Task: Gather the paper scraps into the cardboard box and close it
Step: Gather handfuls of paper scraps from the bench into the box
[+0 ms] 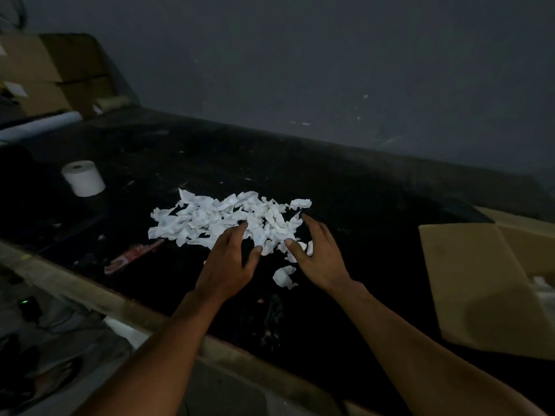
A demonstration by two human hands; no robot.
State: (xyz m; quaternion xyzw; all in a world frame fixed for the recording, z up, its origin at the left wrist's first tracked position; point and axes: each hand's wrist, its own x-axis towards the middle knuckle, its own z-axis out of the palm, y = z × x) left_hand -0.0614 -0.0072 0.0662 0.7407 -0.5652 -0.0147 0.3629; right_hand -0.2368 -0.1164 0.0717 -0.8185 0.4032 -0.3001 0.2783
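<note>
A heap of white paper scraps (222, 217) lies on the dark table (360, 211) in the middle of the view. My left hand (229, 261) rests at the heap's near edge with fingers spread, fingertips touching the scraps. My right hand (319, 256) is beside it at the heap's right edge, fingers also apart, with a few scraps under them. One loose crumpled scrap (283, 276) sits between my wrists. The cardboard box (468, 283) stands at the right, flaps open, with some white paper visible inside.
A white paper roll (84, 177) stands at the left of the table. A red wrapper (132, 256) lies near the front edge. Stacked cardboard boxes (54, 70) and a long white roll (39, 124) are at the far left. A grey wall runs behind.
</note>
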